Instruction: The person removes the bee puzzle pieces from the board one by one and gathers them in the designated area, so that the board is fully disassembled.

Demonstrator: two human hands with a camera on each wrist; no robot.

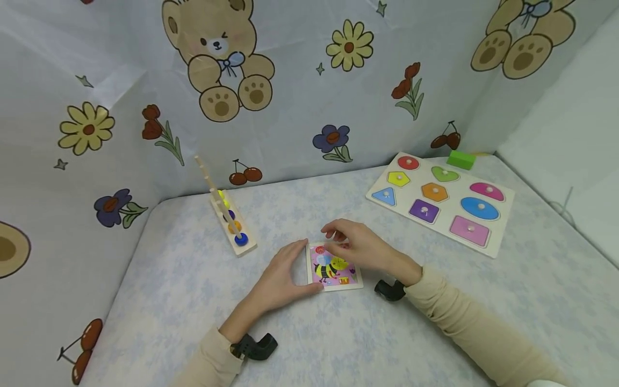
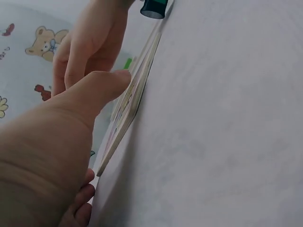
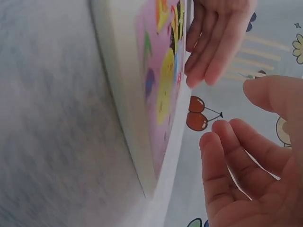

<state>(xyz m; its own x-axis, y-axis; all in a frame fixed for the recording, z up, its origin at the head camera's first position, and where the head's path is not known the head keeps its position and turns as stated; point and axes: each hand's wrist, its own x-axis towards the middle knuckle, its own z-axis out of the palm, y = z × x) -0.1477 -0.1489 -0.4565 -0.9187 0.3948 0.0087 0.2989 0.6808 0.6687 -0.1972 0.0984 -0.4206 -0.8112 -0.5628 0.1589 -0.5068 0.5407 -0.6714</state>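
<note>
A small square bee puzzle [image 1: 330,272] with a pale wooden frame lies flat on the table, its picture pink with a yellow-and-black bee. My left hand [image 1: 280,277] rests along its left side, fingers nearly straight at the upper left corner and thumb at the lower edge. Above the puzzle's upper right part hovers my right hand [image 1: 360,244], fingers loosely bent. In the right wrist view, a gap shows between this hand's thumb [image 3: 265,92] and fingers [image 3: 214,163], with nothing held. The puzzle's edge [image 2: 120,130] appears side-on in the left wrist view.
To the left stands a wooden peg stand [image 1: 246,247] with coloured discs. A shape board [image 1: 447,234] with knobbed pieces lies at the back right, a green block [image 1: 461,159] beyond it. A patterned curtain [image 1: 290,145] borders the table's back.
</note>
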